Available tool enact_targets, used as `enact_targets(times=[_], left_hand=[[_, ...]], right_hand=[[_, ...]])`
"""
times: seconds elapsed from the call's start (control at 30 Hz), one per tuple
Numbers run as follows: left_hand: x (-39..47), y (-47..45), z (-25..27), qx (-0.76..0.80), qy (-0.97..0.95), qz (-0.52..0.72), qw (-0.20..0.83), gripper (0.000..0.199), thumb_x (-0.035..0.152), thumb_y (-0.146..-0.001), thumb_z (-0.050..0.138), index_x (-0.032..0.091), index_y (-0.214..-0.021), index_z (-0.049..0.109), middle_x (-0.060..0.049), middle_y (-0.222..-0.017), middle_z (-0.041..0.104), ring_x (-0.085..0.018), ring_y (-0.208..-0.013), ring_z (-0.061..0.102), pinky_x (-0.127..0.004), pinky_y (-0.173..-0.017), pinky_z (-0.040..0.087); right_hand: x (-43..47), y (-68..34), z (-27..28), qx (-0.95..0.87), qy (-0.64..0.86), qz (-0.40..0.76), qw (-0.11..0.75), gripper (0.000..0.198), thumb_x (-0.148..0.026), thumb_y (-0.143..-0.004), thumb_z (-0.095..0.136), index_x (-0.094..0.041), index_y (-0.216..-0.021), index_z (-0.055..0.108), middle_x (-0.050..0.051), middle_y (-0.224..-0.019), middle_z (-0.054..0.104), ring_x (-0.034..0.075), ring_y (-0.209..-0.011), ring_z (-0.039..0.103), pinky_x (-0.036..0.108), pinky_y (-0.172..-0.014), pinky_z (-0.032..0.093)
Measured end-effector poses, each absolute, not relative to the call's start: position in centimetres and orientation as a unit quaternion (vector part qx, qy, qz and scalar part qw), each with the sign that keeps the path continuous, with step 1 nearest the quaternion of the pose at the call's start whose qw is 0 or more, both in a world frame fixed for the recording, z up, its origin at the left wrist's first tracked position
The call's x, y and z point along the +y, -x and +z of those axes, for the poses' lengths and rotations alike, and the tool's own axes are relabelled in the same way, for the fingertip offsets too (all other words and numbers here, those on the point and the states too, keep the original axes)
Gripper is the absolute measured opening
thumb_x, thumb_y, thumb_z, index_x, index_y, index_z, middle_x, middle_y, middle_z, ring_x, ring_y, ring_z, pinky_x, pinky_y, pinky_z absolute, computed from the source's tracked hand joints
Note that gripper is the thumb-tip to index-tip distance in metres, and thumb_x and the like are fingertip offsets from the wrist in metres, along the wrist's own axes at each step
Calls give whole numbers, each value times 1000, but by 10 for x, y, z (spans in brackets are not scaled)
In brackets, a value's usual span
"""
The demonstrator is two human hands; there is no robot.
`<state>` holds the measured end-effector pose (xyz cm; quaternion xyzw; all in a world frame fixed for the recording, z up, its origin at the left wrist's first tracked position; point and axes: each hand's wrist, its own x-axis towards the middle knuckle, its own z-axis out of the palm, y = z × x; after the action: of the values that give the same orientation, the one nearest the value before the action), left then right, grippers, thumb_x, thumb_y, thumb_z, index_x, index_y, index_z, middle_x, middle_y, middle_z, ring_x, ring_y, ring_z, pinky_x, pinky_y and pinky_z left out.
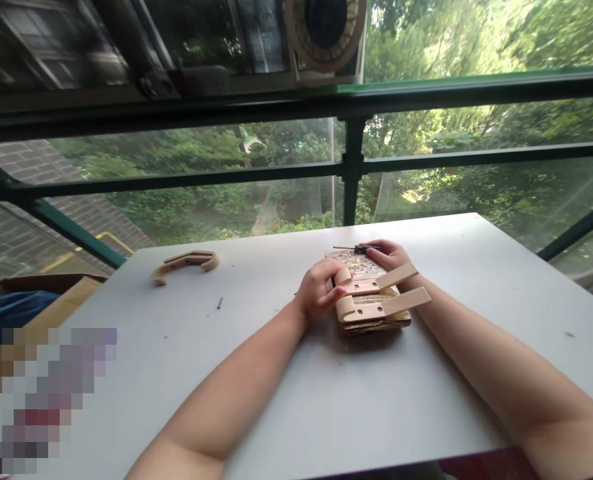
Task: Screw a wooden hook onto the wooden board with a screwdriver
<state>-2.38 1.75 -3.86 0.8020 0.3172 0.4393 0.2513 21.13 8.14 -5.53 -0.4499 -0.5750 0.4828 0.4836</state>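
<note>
Two pale wooden pieces, the far one (364, 287) and the near one (371, 311), lie side by side on a block wrapped in clear plastic (356, 261), with brown cardboard-like layers at its base. Each has a curled left end, two dark screws and a straight arm slanting up to the right. My left hand (321, 287) is closed around the curled end of the far wooden piece. Beyond the block, my right hand (389, 255) holds a small screwdriver (360, 249) by its dark handle, its thin shaft pointing left. Some of the right fingers are hidden.
Farther left on the white table (261, 380) lies a curved wooden piece (189, 259). A screw-like metal bit (220, 303) rests nearer. A cardboard box (59, 303) with blue cloth stands beyond the table's left edge. A green railing (354, 167) runs behind the table.
</note>
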Motion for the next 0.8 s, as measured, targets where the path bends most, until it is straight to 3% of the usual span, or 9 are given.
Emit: enact_targets(times=[0.1, 0.23, 0.37, 0.47, 0.53, 0.8], left_hand=[[15, 31, -34, 369, -784, 452, 211, 72, 73, -87, 27, 15, -96, 68, -8, -103, 68, -11, -101, 61, -27, -96, 48], [20, 68, -20, 481, -749, 435, 137, 46, 54, -92, 39, 18, -100, 66, -5, -107, 67, -9, -106, 60, -25, -103, 47], [38, 148, -1, 614, -703, 354, 61, 33, 42, -88, 49, 21, -108, 64, -4, -117, 64, -14, -117, 57, -32, -116, 44], [50, 213, 10, 719, -639, 271, 26, 38, 36, -83, 53, 22, -116, 63, -8, -128, 56, -24, -130, 50, -45, -124, 36], [54, 245, 13, 774, -597, 208, 30, 41, 33, -79, 55, 24, -118, 64, -10, -135, 50, -27, -128, 51, -51, -122, 37], [58, 278, -3, 839, -537, 80, 43, 46, 31, -86, 51, 19, -130, 53, -11, -140, 47, -19, -117, 55, -44, -111, 47]], right_hand=[[77, -211, -54, -559, 459, 481, 495, 61, -51, -73, 77, -9, -117, 66, 13, -121, 62, 13, -99, 64, 21, -87, 54], [75, -213, -55, -531, 453, 513, 499, 63, -52, -73, 77, -11, -119, 65, 13, -119, 63, 13, -95, 65, 20, -80, 55], [79, -217, -62, -497, 429, 551, 514, 63, -51, -73, 78, -12, -120, 62, 12, -122, 62, 14, -97, 66, 21, -81, 57], [85, -220, -70, -481, 417, 568, 522, 63, -50, -71, 80, -12, -119, 61, 13, -121, 62, 14, -95, 66, 22, -77, 57], [89, -221, -73, -477, 413, 575, 521, 63, -49, -71, 80, -12, -119, 61, 14, -120, 62, 14, -92, 66, 22, -75, 57], [93, -223, -73, -478, 409, 588, 508, 58, -43, -80, 75, -8, -124, 57, 12, -112, 62, 6, -85, 61, 14, -70, 52]])
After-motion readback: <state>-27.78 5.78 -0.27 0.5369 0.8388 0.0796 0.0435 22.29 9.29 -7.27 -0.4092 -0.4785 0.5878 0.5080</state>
